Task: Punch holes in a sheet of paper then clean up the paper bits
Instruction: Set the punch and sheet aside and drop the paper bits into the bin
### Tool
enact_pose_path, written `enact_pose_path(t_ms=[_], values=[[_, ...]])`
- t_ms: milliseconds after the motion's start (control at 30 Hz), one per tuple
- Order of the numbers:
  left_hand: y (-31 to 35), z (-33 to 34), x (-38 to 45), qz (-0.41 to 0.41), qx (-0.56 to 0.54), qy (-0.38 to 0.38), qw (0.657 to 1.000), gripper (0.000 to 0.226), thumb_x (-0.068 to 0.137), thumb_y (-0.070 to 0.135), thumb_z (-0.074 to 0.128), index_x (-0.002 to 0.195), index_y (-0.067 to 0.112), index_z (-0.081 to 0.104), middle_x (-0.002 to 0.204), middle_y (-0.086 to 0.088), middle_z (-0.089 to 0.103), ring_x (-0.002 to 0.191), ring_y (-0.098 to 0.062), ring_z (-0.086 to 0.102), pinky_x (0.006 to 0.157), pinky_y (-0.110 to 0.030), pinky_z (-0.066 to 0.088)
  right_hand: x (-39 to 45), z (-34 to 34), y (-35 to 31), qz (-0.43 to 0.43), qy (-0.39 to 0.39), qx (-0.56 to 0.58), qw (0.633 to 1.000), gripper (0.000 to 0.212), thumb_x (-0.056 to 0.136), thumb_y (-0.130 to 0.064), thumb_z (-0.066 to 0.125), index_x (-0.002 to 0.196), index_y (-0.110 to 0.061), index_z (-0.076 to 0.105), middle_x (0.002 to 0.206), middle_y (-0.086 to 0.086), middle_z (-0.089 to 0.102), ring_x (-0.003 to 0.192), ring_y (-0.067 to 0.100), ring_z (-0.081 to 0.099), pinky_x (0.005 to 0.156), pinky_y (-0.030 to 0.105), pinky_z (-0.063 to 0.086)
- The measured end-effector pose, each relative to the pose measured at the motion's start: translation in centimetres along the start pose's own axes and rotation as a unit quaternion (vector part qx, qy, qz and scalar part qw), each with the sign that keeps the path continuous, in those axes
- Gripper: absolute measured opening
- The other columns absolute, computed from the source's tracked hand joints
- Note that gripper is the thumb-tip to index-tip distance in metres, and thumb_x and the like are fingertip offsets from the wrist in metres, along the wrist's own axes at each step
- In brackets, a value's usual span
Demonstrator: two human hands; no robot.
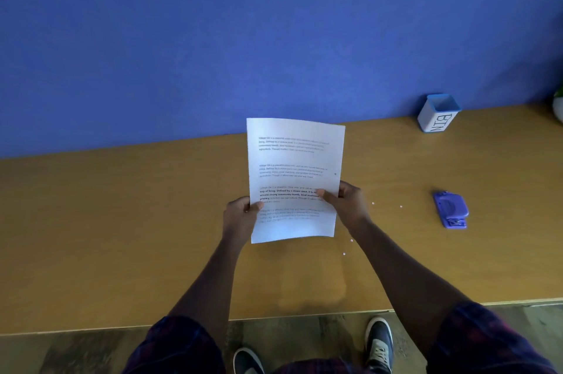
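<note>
Both hands held the sheet of paper (pixel 294 178) up off the table (pixel 122 221), printed side toward the wearer. The left hand (pixel 240 215) pinched its left edge, thumb over the front. The right hand (pixel 347 200) pinched the right edge a little higher, thumb lying across the text. A small dark mark showed near the right margin; whether it was a punched hole could not be told.

The punching looked finished or nearly so, and the step in hand seemed to be setting the sheet aside. It would go best laid flat to the left, well apart from the paper bits (pixel 373 203), so that no draught or sliding edge scattered them further.

Those bits lay on the table to the right of the sheet and just below its lower right corner, small, white and spread out. The hole punch (pixel 451 209) sat further right, beyond them. The bin (pixel 437 113) stood against the blue wall (pixel 274 38) at the back right. Between the bits and the bin nothing was seen to block a sweep.
</note>
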State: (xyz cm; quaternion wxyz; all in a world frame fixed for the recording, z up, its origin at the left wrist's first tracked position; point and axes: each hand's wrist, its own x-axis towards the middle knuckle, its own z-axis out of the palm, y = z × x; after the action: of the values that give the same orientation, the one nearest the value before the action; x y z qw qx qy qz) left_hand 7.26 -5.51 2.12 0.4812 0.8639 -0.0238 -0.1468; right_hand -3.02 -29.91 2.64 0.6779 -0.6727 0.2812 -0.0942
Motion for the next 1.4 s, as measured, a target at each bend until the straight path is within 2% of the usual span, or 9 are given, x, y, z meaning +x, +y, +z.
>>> enact_pose_path(t_ms=[167, 267, 367, 533, 733, 933, 1167, 1267, 1400], values=[[-0.3, 0.2, 0.4, -0.023, -0.008, 0.048, 0.999, 0.028, 0.093, 0.019, 0.067, 0.066, 0.015, 0.061, 0.066, 0.009, 0.061, 0.061, -0.009, 0.050, 0.056, -0.023, 0.039, -0.6, 0.2, 1.3, 0.085, -0.013, 0.000, 0.996, 0.023, 0.087, -0.019, 0.077, 0.099, 0.000, 0.073, 0.093, 0.010, 0.076, 0.073, 0.017, 0.066, 0.055, 0.025, 0.050], [-1.3, 0.2, 0.5, -0.057, -0.012, 0.065, 0.996, 0.032, 0.092, 0.018, 0.066, 0.063, 0.014, 0.053, 0.061, 0.008, 0.051, 0.061, -0.013, 0.043, 0.053, -0.025, 0.032, -1.3, 0.2, 2.8, 0.115, -0.039, -0.054, 0.991, 0.017, 0.090, -0.023, 0.074, 0.092, -0.006, 0.074, 0.072, -0.001, 0.068, 0.057, 0.010, 0.056, 0.046, 0.020, 0.041], [-2.3, -0.1, 0.7, -0.090, -0.013, 0.054, 0.994, 0.023, 0.093, 0.020, 0.066, 0.072, 0.012, 0.065, 0.069, 0.006, 0.062, 0.064, -0.012, 0.051, 0.056, -0.024, 0.037, -1.7, 0.5, 4.1, 0.116, -0.056, -0.064, 0.990, 0.018, 0.090, -0.018, 0.073, 0.074, -0.012, 0.070, 0.055, -0.011, 0.062, 0.048, 0.006, 0.050, 0.041, 0.015, 0.037], [-3.8, -0.9, 1.4, -0.104, -0.021, 0.056, 0.993, 0.030, 0.093, 0.023, 0.068, 0.073, 0.001, 0.063, 0.069, -0.001, 0.057, 0.068, -0.017, 0.049, 0.060, -0.028, 0.035, -1.0, 2.3, 4.6, 0.110, -0.046, -0.088, 0.989, 0.019, 0.091, -0.014, 0.072, 0.087, 0.005, 0.071, 0.066, 0.008, 0.060, 0.055, 0.020, 0.050, 0.051, 0.028, 0.040], [-4.0, -2.8, 2.7, -0.103, -0.070, 0.053, 0.991, 0.026, 0.090, 0.027, 0.075, 0.092, 0.002, 0.075, 0.087, -0.006, 0.073, 0.075, -0.020, 0.065, 0.066, -0.032, 0.049, 1.3, 5.0, 4.3, 0.090, -0.030, -0.133, 0.987, 0.012, 0.090, -0.014, 0.072, 0.080, -0.008, 0.074, 0.056, -0.003, 0.059, 0.040, 0.006, 0.046, 0.042, 0.019, 0.037], [-3.9, -4.4, 4.2, -0.134, -0.085, 0.030, 0.987, 0.016, 0.091, 0.009, 0.066, 0.104, 0.005, 0.074, 0.081, -0.012, 0.067, 0.062, -0.024, 0.055, 0.049, -0.026, 0.042, 3.4, 7.3, 3.8, 0.091, -0.013, -0.155, 0.984, 0.015, 0.088, -0.025, 0.073, 0.082, -0.011, 0.075, 0.064, 0.012, 0.070, 0.050, 0.017, 0.057, 0.055, 0.031, 0.045], [-4.1, -4.9, 6.1, -0.143, -0.039, 0.047, 0.988, 0.013, 0.087, 0.010, 0.064, 0.089, 0.005, 0.076, 0.079, -0.018, 0.075, 0.052, -0.023, 0.061, 0.058, -0.033, 0.050, 5.0, 9.0, 3.6, 0.112, -0.005, -0.165, 0.980, 0.008, 0.091, -0.016, 0.068, 0.089, -0.014, 0.076, 0.068, 0.010, 0.074, 0.059, 0.021, 0.067, 0.058, 0.033, 0.054], [-4.1, -5.1, 6.8, -0.143, -0.024, 0.058, 0.988, 0.014, 0.090, 0.020, 0.069, 0.086, 0.008, 0.076, 0.075, -0.010, 0.076, 0.062, -0.027, 0.070, 0.069, -0.040, 0.059, 5.7, 9.5, 3.2, 0.116, 0.001, -0.162, 0.980, 0.010, 0.092, -0.013, 0.066, 0.094, -0.011, 0.075, 0.073, 0.011, 0.077, 0.070, 0.029, 0.074, 0.069, 0.042, 0.061], [-4.2, -5.1, 7.4, -0.151, -0.026, 0.080, 0.985, 0.013, 0.090, 0.021, 0.072, 0.085, 0.010, 0.076, 0.075, -0.002, 0.077, 0.068, -0.021, 0.076, 0.072, -0.032, 0.058, 6.5, 10.2, 3.0, 0.128, 0.009, -0.136, 0.982, 0.012, 0.093, -0.010, 0.064, 0.099, -0.007, 0.073, 0.080, 0.011, 0.078, 0.073, 0.027, 0.077, 0.074, 0.043, 0.064]])
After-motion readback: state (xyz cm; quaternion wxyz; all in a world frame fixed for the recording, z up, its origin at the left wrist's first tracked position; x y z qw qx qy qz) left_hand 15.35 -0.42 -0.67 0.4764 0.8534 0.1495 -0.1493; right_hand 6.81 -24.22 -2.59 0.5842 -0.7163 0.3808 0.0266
